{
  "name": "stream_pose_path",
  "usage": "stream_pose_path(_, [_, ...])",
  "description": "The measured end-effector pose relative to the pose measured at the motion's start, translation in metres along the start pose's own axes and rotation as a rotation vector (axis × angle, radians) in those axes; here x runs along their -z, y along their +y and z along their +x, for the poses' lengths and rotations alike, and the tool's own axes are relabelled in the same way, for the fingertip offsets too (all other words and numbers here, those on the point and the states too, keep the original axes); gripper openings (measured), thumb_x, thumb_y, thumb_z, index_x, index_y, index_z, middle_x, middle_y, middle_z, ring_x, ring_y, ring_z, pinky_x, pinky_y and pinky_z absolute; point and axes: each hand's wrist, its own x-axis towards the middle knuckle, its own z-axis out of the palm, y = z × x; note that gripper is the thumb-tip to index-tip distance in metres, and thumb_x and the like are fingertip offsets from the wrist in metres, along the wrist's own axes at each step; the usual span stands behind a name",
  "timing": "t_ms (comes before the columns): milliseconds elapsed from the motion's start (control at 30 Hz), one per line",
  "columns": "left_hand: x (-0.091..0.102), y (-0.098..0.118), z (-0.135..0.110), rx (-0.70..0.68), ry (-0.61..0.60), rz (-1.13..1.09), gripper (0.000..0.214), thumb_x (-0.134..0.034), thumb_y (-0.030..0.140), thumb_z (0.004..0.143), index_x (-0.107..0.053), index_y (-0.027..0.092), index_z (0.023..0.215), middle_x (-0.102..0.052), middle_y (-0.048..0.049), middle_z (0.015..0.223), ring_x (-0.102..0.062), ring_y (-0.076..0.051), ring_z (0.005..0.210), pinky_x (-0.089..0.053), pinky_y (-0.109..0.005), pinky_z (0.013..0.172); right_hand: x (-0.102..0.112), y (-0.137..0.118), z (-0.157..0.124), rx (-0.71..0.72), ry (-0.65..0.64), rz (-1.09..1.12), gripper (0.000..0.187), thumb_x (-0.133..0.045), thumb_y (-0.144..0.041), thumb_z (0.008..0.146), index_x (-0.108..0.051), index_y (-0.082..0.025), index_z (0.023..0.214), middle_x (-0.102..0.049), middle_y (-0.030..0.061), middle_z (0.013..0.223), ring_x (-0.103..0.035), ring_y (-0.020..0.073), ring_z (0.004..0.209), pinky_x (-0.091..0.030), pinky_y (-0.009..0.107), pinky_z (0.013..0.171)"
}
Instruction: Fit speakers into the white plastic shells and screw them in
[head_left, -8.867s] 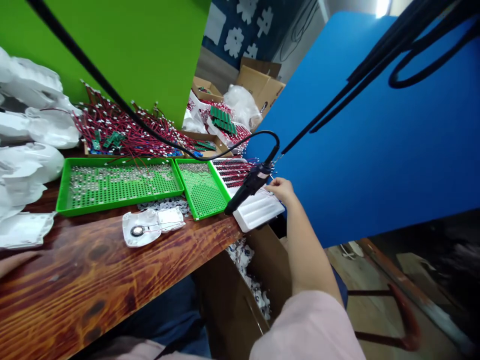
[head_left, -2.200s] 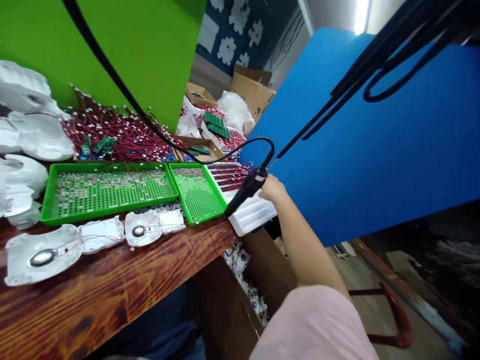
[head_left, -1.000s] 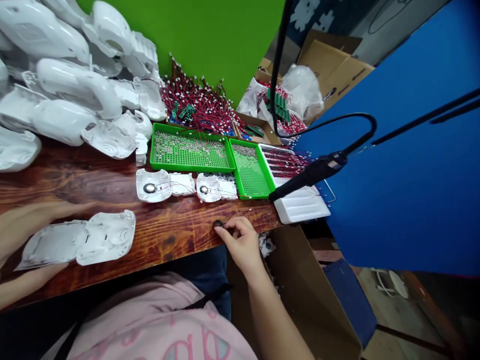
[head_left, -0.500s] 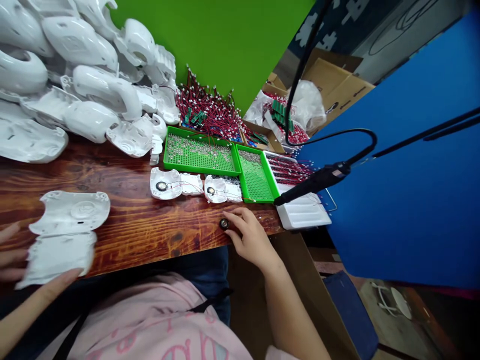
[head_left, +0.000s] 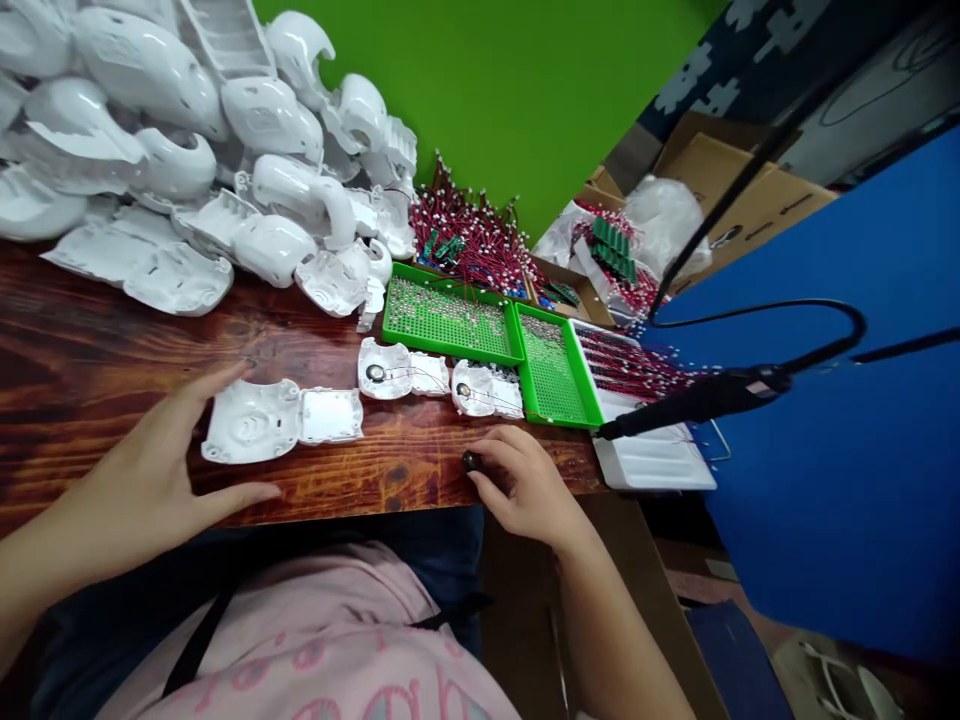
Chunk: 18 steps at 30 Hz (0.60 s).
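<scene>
My left hand (head_left: 154, 470) lies open on the wooden table (head_left: 90, 360), fingers spread beside a white plastic shell pair (head_left: 281, 420). My right hand (head_left: 525, 485) sits at the table's near edge with its fingers curled round a small round black speaker (head_left: 471, 461). Two more white shells fitted with speakers and red wires (head_left: 439, 375) lie just beyond it.
A heap of white plastic housings (head_left: 187, 160) fills the back left. Two green trays (head_left: 487, 335) and a white tray of red wires (head_left: 645, 420) stand to the right. A black soldering iron (head_left: 697, 400) hangs over the white tray. A blue panel (head_left: 840, 450) stands right.
My view has swung left. My left hand has set the white shell pair flat on the table and spread open beside it. My right hand still pinches the small speaker at the table edge.
</scene>
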Motion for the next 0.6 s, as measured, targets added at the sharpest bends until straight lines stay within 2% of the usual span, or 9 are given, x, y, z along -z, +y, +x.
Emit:
stream_pose_path(133, [-0.006, 0.010, -0.001, 0.084, -0.071, -0.122, 0.092, -0.070, 0.056, 0.077, -0.022, 0.035, 0.153, -0.041, -0.0034, 0.152, -0.056, -0.026, 0.124, -0.047, -0.043, 0.110, 0.000, -0.043, 0.030, 0.169, 0.056, 0.226, 0.032, -0.064, -0.019, 0.083, -0.064, -0.022, 0.115, -0.066, 0.0069, 0.104, -0.061, 0.0194, 0.100, -0.050, 0.038, 0.090])
stream_pose_path(233, [-0.009, 0.014, -0.006, -0.011, -0.115, -0.154, 0.089, -0.072, 0.052, 0.077, -0.025, 0.036, 0.151, -0.042, -0.0020, 0.152, -0.052, -0.026, 0.130, -0.042, -0.042, 0.115, -0.010, -0.076, 0.061, 0.311, 0.034, 0.207, 0.029, -0.061, -0.023, 0.085, -0.064, -0.020, 0.113, -0.068, 0.0063, 0.104, -0.060, 0.0195, 0.100, -0.048, 0.038, 0.090])
stream_pose_path(300, [-0.011, 0.015, -0.009, -0.058, -0.129, -0.139, 0.090, -0.073, 0.055, 0.077, -0.024, 0.036, 0.150, -0.041, -0.0023, 0.152, -0.049, -0.026, 0.133, -0.041, -0.042, 0.115, -0.022, -0.092, 0.081, 0.383, -0.027, 0.139, 0.028, -0.059, -0.025, 0.086, -0.066, -0.017, 0.112, -0.069, 0.0067, 0.104, -0.060, 0.0200, 0.098, -0.046, 0.038, 0.088])
stream_pose_path(467, [-0.012, 0.012, -0.011, -0.097, -0.129, -0.060, 0.081, -0.072, 0.052, 0.077, -0.033, 0.033, 0.144, -0.050, -0.0036, 0.143, -0.051, -0.026, 0.128, -0.045, -0.041, 0.109, -0.058, -0.108, 0.110, 0.441, -0.189, -0.021, 0.024, -0.055, -0.026, 0.089, -0.070, -0.014, 0.104, -0.068, 0.0080, 0.102, -0.057, 0.0229, 0.096, -0.044, 0.038, 0.086])
stream_pose_path(600, [-0.010, 0.011, -0.009, -0.150, -0.128, -0.048, 0.074, -0.072, 0.047, 0.076, -0.038, 0.030, 0.139, -0.054, -0.0041, 0.137, -0.054, -0.027, 0.123, -0.047, -0.043, 0.105, -0.070, -0.109, 0.113, 0.400, -0.230, -0.044, 0.022, -0.055, -0.025, 0.091, -0.069, -0.015, 0.104, -0.068, 0.0082, 0.100, -0.056, 0.0226, 0.095, -0.044, 0.037, 0.086])
